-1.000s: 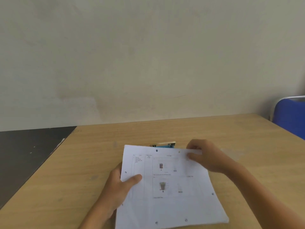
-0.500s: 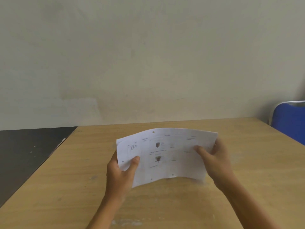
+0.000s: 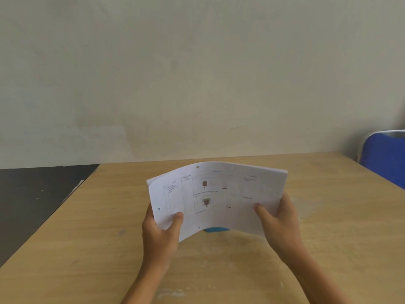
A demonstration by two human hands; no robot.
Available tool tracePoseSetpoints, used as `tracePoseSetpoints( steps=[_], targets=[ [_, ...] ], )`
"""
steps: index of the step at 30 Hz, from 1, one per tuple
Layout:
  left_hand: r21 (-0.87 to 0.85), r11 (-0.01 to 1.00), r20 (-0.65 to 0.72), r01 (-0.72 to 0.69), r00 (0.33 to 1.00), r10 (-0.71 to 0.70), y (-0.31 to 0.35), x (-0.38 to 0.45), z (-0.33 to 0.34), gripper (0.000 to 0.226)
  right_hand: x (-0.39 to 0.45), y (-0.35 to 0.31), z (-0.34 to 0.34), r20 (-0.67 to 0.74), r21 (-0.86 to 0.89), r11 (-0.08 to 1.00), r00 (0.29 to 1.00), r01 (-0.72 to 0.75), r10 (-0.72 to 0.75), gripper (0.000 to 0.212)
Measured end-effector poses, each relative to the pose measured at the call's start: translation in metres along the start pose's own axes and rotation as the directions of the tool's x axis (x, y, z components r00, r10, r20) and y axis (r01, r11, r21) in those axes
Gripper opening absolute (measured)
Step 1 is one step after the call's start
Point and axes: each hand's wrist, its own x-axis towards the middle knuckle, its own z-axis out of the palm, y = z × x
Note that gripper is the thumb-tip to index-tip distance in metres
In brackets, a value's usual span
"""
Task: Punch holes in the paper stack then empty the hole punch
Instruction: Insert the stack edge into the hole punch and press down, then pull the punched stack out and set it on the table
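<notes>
A white printed paper stack (image 3: 219,196) is held upright above the wooden table (image 3: 98,249), bowed toward me, with small punched holes along its edges. My left hand (image 3: 161,231) grips its lower left corner, thumb on the front. My right hand (image 3: 277,222) grips its lower right edge the same way. Only a sliver of the blue hole punch (image 3: 215,229) shows on the table under the paper's bottom edge; the paper hides the rest of it.
A plain wall rises just behind the table's far edge. A blue chair (image 3: 385,159) stands at the right beyond the table's corner. Dark floor (image 3: 32,198) lies off the table's left edge. Pale dusty smears mark the tabletop near me.
The paper stack lay flat on the table a second ago; both hands have lifted it upright and raised it slightly, so the hole punch now peeks out below it.
</notes>
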Motion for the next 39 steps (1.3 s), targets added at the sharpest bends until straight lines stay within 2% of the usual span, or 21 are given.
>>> tracePoseSetpoints(
  steps=[3, 6, 9, 12, 14, 15, 17, 19, 21, 22, 24, 27, 29, 31, 32, 34, 35, 37, 39],
  targets=[
    [-0.003, 0.998, 0.021, 0.055, 0.998, -0.055, 0.0, 0.001, 0.001, 0.043, -0.004, 0.001, 0.003, 0.053, -0.01, 1.0, 0.998, -0.029, 0.029, 0.051],
    [-0.056, 0.995, -0.001, 0.088, 0.996, -0.088, 0.009, 0.014, -0.013, 0.042, -0.001, -0.01, 0.008, 0.124, -0.048, 0.999, 0.992, 0.01, -0.004, 0.047],
    [-0.135, 0.98, -0.061, 0.149, 0.986, -0.158, 0.024, 0.036, -0.044, 0.04, 0.012, -0.019, 0.016, 0.205, 0.021, 1.0, 0.979, 0.009, -0.013, 0.025],
    [-0.254, 0.946, -0.192, 0.203, 0.948, -0.255, 0.03, 0.058, -0.083, 0.032, 0.031, -0.023, 0.026, 0.119, 0.117, 0.993, 0.993, -0.035, 0.021, 0.021],
    [-0.316, 0.916, -0.254, 0.249, 0.907, -0.335, 0.03, 0.062, -0.106, 0.029, 0.041, -0.019, 0.031, 0.063, -0.003, 1.0, 0.998, 0.004, -0.004, 0.029],
    [-0.338, 0.903, -0.281, 0.267, 0.887, -0.367, 0.029, 0.06, -0.114, 0.028, 0.044, -0.015, 0.034, 0.091, -0.1, 0.994, 0.995, 0.038, -0.029, 0.035],
    [-0.358, 0.892, -0.339, 0.277, 0.852, -0.4, 0.023, 0.054, -0.12, 0.025, 0.046, -0.008, 0.042, 0.244, -0.247, 0.963, 0.969, 0.11, -0.048, 0.048],
    [-0.39, 0.86, -0.402, 0.328, 0.78, -0.48, 0.016, 0.045, -0.116, 0.029, 0.046, -0.004, 0.051, 0.408, -0.338, 0.923, 0.912, 0.186, -0.034, 0.058],
    [-0.476, 0.796, -0.439, 0.375, 0.683, -0.584, 0.008, 0.032, -0.099, 0.041, 0.041, -0.003, 0.06, 0.477, -0.424, 0.865, 0.878, 0.269, -0.039, 0.058],
    [-0.536, 0.754, -0.442, 0.379, 0.635, -0.633, 0.006, 0.023, -0.087, 0.044, 0.036, -0.004, 0.065, 0.46, -0.468, 0.833, 0.886, 0.295, -0.056, 0.056],
    [-0.638, 0.676, -0.43, 0.369, 0.557, -0.71, 0.007, 0.007, -0.061, 0.042, 0.019, -0.006, 0.077, 0.341, -0.515, 0.797, 0.928, 0.315, -0.147, 0.048],
    [-0.732, 0.588, -0.418, 0.343, 0.456, -0.786, 0.016, -0.011, -0.024, 0.027, -0.014, -0.015, 0.098, 0.202, -0.484, 0.814, 0.946, 0.322, -0.254, 0.032],
    [-0.763, 0.561, -0.421, 0.321, 0.412, -0.808, 0.022, -0.016, -0.009, 0.019, -0.026, -0.023, 0.11, 0.162, -0.51, 0.797, 0.946, 0.324, -0.281, 0.036],
    [-0.774, 0.546, -0.422, 0.321, 0.381, -0.822, 0.026, -0.019, -0.002, 0.017, -0.023, -0.029, 0.114, 0.152, -0.636, 0.681, 0.925, 0.362, -0.35, 0.045],
    [-0.775, 0.541, -0.42, 0.327, 0.374, -0.827, 0.026, -0.02, -0.001, 0.018, -0.02, -0.031, 0.115, 0.182, -0.68, 0.642, 0.93, 0.353, -0.319, 0.047],
    [-0.776, 0.54, -0.422, 0.325, 0.368, -0.829, 0.024, -0.02, -0.001, 0.021, -0.013, -0.031, 0.111, 0.286, -0.693, 0.653, 0.948, 0.306, -0.141, 0.05],
    [-0.786, 0.536, -0.42, 0.308, 0.37, -0.829, 0.023, -0.019, -0.002, 0.024, -0.01, -0.027, 0.108, 0.351, -0.686, 0.658, 0.933, 0.311, -0.074, 0.051],
    [-0.832, 0.5, -0.398, 0.239, 0.371, -0.839, 0.019, -0.018, -0.005, 0.033, -0.002, -0.02, 0.101, 0.445, -0.662, 0.655, 0.894, 0.364, -0.048, 0.047],
    [-0.87, 0.454, -0.361, 0.191, 0.379, -0.852, 0.016, -0.017, -0.01, 0.037, 0.012, -0.019, 0.094, 0.458, -0.616, 0.71, 0.888, 0.341, -0.029, 0.045]
  ],
)
